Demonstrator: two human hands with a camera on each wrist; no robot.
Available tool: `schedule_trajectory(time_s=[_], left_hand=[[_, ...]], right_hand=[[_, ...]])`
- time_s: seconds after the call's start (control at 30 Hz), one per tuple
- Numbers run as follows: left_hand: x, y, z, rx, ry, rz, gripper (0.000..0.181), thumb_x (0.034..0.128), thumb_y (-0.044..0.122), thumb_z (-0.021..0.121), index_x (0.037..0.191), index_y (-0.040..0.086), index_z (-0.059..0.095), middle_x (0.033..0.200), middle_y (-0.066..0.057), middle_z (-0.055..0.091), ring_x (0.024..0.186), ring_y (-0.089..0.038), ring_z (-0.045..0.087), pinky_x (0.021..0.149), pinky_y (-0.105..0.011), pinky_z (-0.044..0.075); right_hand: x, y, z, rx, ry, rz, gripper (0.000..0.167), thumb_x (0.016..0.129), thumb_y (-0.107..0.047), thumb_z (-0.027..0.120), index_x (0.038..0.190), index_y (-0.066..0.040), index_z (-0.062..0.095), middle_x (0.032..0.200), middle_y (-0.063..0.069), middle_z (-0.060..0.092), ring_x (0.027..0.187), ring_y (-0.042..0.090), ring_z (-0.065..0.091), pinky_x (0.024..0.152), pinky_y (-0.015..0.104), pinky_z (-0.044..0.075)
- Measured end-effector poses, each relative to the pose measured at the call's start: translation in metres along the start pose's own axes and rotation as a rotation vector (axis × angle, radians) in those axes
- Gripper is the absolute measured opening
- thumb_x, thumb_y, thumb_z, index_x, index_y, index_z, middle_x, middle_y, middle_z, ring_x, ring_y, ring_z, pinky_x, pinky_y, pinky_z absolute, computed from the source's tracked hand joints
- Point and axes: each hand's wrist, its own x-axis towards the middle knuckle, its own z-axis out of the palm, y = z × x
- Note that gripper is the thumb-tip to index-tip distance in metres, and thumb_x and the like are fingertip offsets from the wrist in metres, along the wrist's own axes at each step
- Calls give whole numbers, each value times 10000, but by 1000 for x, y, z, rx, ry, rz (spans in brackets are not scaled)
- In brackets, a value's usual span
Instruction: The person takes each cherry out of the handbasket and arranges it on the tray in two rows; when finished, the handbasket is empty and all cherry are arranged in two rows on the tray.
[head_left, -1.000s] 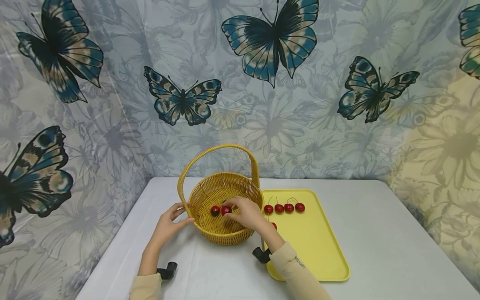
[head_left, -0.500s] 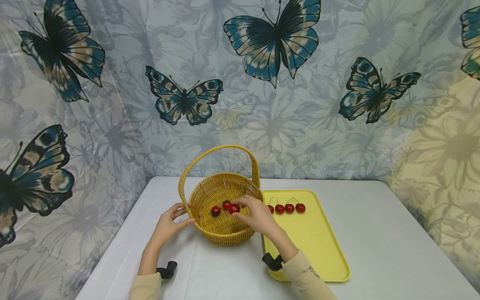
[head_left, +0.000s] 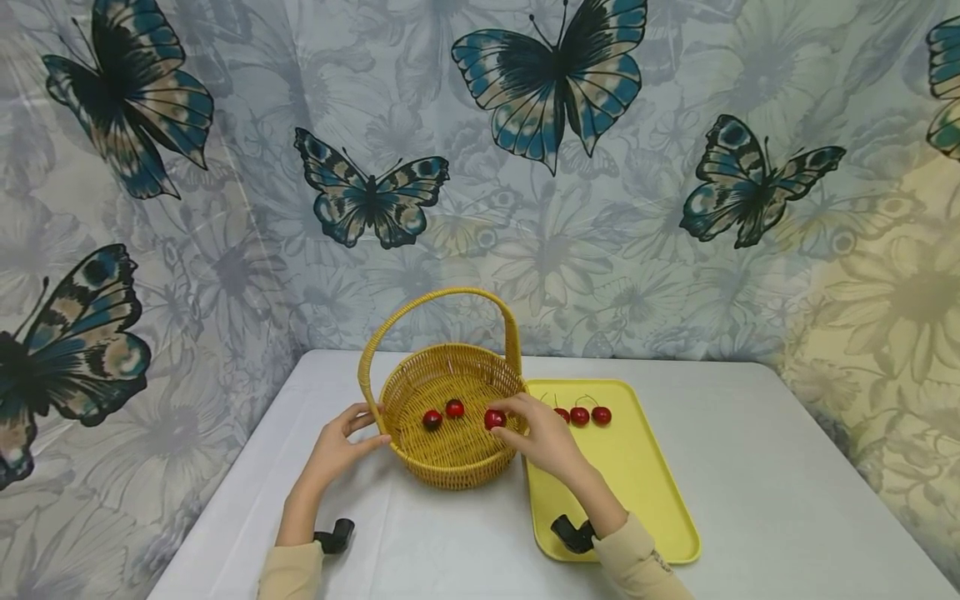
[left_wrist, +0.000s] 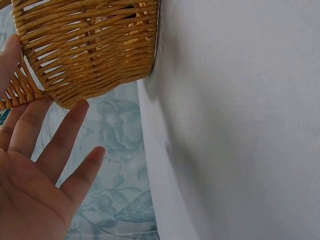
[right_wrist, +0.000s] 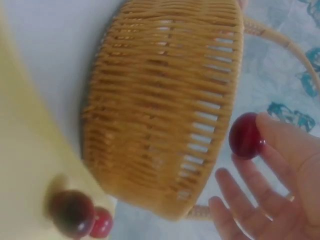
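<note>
My left hand [head_left: 336, 446] grips the basket [head_left: 453, 477] at its left side, thumb and fingers pinching it at the foot of the handle [head_left: 463, 292]; the ring and little fingers stretch out free. My right hand [head_left: 553, 437] pinches one red cherry [head_left: 495, 418] by its side between thumb and fingertips, its other fingers spread.

I count one basket and one tray [head_left: 648, 483]. Two cherries [head_left: 443, 414] lie inside the basket, near each other but apart, toward its middle. On the tray I see three in a row [head_left: 580, 416] near the far edge, the leftmost partly covered by my right hand; whether more sit behind it I cannot tell from above. Six butterflies [head_left: 371, 198] show on the cloth [head_left: 600, 308], one cut off at the right.

The held cherry is up at the height of the basket's right rim, apart from the weave. The tray's left edge runs just beside the basket's right side. Bare yellow stretches from the row to the tray's near edge, my right forearm crossing over it. The table [head_left: 787, 475] gives wide room right of the tray, and a narrower strip left of my left arm.
</note>
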Motion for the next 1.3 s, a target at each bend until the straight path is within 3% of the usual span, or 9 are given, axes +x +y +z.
schedule_trajectory(time_s=[0.2,0.27,0.37,0.47,0.73,0.93,1.3], left_hand=[[-2,4,0,4,-8,7,529,761,292,765,1232,166,560,1221,-133,610,1315,-322,374,1050,-628,214],[-2,3,0,9,-6,10,529,758,300,766,1227,165,563,1219,-125,613,1308,-319,385,1049,-622,223],[3,-11,1,4,1,13,575,735,372,769,1236,178,562,1212,-72,625,1312,-289,387,1057,-615,218],[3,-11,0,2,0,13,594,726,401,766,1238,180,562,1209,-70,626,1317,-291,379,1058,-617,214],[3,-10,1,16,0,18,577,738,383,763,1242,189,560,1204,-67,630,1314,-290,382,1054,-625,210],[3,-8,1,27,-1,19,568,743,377,762,1243,199,560,1206,-82,627,1297,-298,405,1039,-635,228],[3,-9,0,18,-4,30,570,736,384,764,1237,199,565,1201,-55,631,1288,-290,420,1044,-628,232]], right_hand=[[-9,11,-4,-30,29,2,294,820,-258,716,1103,-195,665,921,-82,608,805,163,565,677,300,476],[-12,15,-5,-44,41,5,294,816,-263,720,1099,-200,668,912,-95,602,809,139,566,687,294,483],[-16,19,-8,-53,49,13,296,818,-259,718,1103,-194,670,921,-95,609,844,140,591,711,306,502],[-19,23,-12,-72,59,14,296,819,-252,718,1105,-189,672,966,-90,622,853,146,607,691,272,494],[-27,37,-23,-108,88,12,304,795,-220,741,1088,-174,677,944,-77,628,863,127,610,740,341,528],[-33,50,-29,-132,77,33,323,797,-228,739,1105,-156,672,943,-65,625,829,138,599,663,340,511],[-36,70,-38,-129,36,79,311,787,-168,745,1085,-110,673,907,-32,617,860,221,613,756,414,512]])
